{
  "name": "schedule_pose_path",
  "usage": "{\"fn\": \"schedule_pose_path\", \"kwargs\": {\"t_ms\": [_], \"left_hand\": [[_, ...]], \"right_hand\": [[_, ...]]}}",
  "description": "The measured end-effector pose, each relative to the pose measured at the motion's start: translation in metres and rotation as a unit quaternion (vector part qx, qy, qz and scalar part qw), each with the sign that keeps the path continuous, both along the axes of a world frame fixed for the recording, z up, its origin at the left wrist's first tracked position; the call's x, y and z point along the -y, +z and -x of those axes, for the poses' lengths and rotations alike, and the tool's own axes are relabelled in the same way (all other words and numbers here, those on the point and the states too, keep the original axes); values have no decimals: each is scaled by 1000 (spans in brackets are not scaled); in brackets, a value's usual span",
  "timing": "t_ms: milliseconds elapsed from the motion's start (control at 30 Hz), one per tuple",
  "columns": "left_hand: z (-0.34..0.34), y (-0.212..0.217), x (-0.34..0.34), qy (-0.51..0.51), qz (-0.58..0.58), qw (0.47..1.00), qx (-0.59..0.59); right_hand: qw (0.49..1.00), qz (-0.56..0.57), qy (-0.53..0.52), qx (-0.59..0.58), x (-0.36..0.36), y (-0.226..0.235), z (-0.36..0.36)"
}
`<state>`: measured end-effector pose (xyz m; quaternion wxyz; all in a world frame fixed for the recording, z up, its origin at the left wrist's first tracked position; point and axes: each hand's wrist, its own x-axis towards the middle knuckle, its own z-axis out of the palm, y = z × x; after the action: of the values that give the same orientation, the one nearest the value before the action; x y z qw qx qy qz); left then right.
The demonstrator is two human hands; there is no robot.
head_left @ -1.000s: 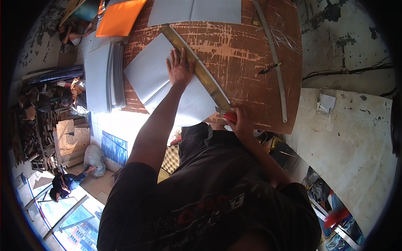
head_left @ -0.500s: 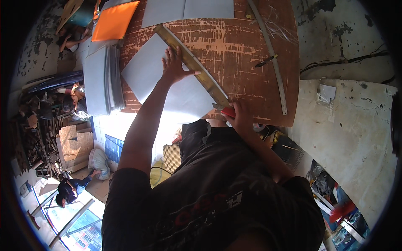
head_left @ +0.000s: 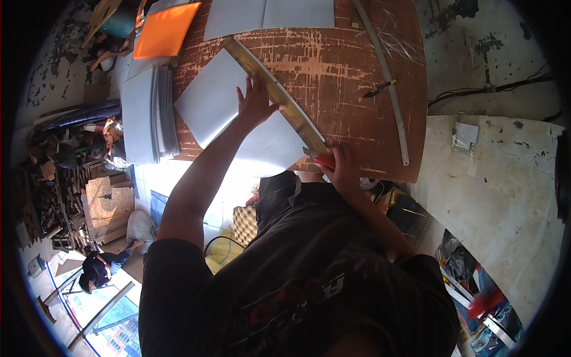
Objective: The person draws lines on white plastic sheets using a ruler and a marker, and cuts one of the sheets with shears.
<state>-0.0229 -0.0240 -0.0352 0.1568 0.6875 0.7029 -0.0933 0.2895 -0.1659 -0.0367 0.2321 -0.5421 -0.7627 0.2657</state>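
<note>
A pale grey sheet [head_left: 209,100] lies aslant on the scratched brown table, with a worn brass-coloured straightedge [head_left: 239,55] along its right-hand edge. My left hand [head_left: 257,106] rests flat with fingers spread, its fingertips and thumb at the straightedge and its palm over the sheet. At the straightedge's near end, my right hand [head_left: 345,166] is closed round a red-handled cutter knife [head_left: 324,160]. Its blade points left, over the straightedge's end. A narrow white strip [head_left: 254,59] shows along the straightedge's far side.
A stack of grey sheets [head_left: 140,116] stands at the table's left, below an orange folder-like piece [head_left: 165,31]. More grey sheets [head_left: 267,13] lie at the far edge. To the right are a long curved strip [head_left: 392,101], a dark pen [head_left: 378,90] and thin white offcuts [head_left: 399,43].
My left hand has slid a little toward me and to the right along the straightedge. My right hand and the knife stay at the near end almost unmoved.
</note>
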Motion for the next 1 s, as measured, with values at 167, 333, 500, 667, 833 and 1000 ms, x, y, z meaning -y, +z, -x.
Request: {"fn": "schedule_pose_path", "kwargs": {"t_ms": [167, 333, 500, 667, 833, 1000], "left_hand": [[-11, 14, 0, -24, 46, 999, -3], [-16, 13, 1, -10, 65, 998, -22], [-21, 18, 4, 6, 49, 999, -2], [-30, 16, 15, 22, 36, 999, 1], [-27, 14, 15, 27, 46, 998, 38], [-30, 13, 13, 17, 54, 998, 41]], "right_hand": [[1000, -13, 0, 9, -1, 1, -2], [1000, 5, 5, 11, -1, 2, -1], [996, 51, 6, -68, -8, 4, -6], [968, 153, -86, -179, -18, 18, -14], [945, 189, -129, -235, -31, 28, -19], [950, 200, -129, -201, -38, 9, -32]]}}
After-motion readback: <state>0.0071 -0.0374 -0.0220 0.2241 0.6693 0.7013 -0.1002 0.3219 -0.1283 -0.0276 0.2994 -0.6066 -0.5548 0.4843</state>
